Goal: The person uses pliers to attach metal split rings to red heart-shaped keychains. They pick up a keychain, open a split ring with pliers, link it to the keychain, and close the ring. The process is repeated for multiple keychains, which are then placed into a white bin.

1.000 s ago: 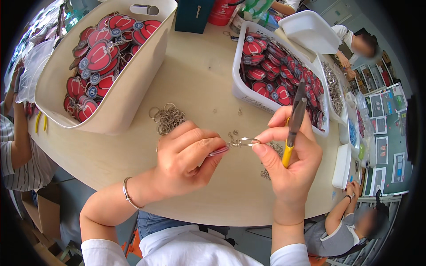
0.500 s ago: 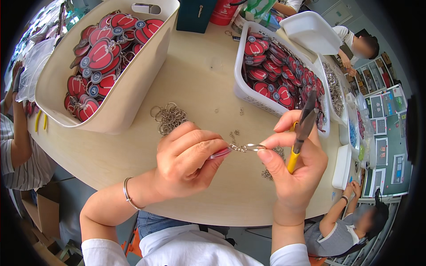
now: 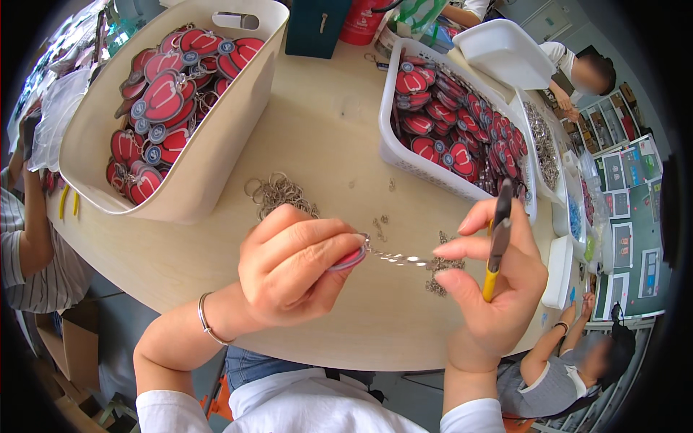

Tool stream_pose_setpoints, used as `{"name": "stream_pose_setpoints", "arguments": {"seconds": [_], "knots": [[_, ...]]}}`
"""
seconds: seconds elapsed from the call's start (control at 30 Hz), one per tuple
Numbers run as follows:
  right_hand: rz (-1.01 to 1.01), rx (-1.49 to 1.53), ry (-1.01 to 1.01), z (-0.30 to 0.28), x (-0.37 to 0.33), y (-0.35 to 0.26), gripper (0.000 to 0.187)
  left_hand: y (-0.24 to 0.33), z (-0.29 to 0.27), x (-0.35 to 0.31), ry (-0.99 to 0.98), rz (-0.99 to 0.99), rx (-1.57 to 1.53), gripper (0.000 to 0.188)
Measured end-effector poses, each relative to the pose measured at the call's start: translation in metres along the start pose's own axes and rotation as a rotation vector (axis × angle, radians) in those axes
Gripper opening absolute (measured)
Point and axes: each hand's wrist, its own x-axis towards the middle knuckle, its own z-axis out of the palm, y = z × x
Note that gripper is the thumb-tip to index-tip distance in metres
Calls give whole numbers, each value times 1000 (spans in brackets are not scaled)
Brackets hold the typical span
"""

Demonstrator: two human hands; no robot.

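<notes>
My left hand (image 3: 292,263) pinches a red keychain charm (image 3: 349,260) between its thumb and fingers. From the charm's edge a short metal chain (image 3: 397,257) stretches to the right, smeared by motion. Its far end is close to the spread thumb and index fingertip of my right hand (image 3: 498,303); whether they touch it I cannot tell. Pliers (image 3: 498,249) with yellow handles are tucked in my right hand, dark jaws pointing up. A pile of split rings (image 3: 278,195) lies beyond my left hand. Small chains (image 3: 436,283) are heaped just left of my right fingertips.
A tall cream bin (image 3: 238,123) of red keychains stands at the left, a white basket (image 3: 462,189) of similar ones at the right. Farther right are a container of metal parts (image 3: 541,141) and a white tray (image 3: 556,274). Other people sit around the table (image 3: 325,144).
My right thumb and index finger have parted from the ring they held. The chain now swings out blurred from the charm. My hands are slightly farther apart, the pliers more upright.
</notes>
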Motion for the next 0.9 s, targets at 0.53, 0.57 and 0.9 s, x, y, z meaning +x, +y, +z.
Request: {"name": "stream_pose_setpoints", "arguments": {"seconds": [0.53, 0.57, 0.9], "knots": [[-283, -167, -272, 1, -31, 36, 33, 0, -6, -3, -7, 344, 111, 32], [-283, -167, -277, 0, -31, 35, 33, 0, -7, -3, -25, 356, 107, 29], [-276, -89, -301, 1, -34, 32, 35, 3, -14, -5, -65, 400, 123, 24]]}}
